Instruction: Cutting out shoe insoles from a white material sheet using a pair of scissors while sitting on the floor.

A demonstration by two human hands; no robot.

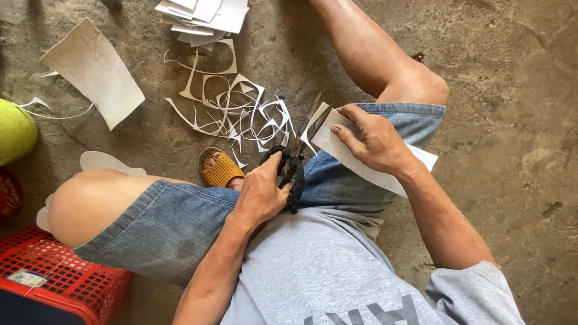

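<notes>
Grip, left hand (260, 194): fingers closed around the black-wrapped handles of a pair of scissors (293, 165), held over the person's lap. Grip, right hand (374, 139): thumb and fingers pinched on a white sheet (352, 157) that lies across the right thigh, with the scissor blades meeting the sheet's upper left edge.

Progress, judged from the present layout: cutting appears well under way. A tangle of thin white offcuts (238, 111) lies on the concrete floor (512, 120) just beyond the blades. A stack of white cut pieces (205, 17) sits further out at the top of the view. One large uncut white sheet (93, 69) lies apart to the left, and another white piece (102, 161) shows partly beside the left knee. The held sheet has only its edge at the blades, so most of it seems not yet cut.

Limits of view:
- The blade tips are dark and narrow; how far apart they stand cannot be told.
- The lower part of the held sheet is hidden under the right hand and forearm.
- The stack is cut off by the top edge.
- A red basket (66, 277) and a yellow-green round object (15, 131) are cut off at the left edge; the latter cannot be identified.
- A woven sandal (220, 168) is half hidden by the leg.
</notes>
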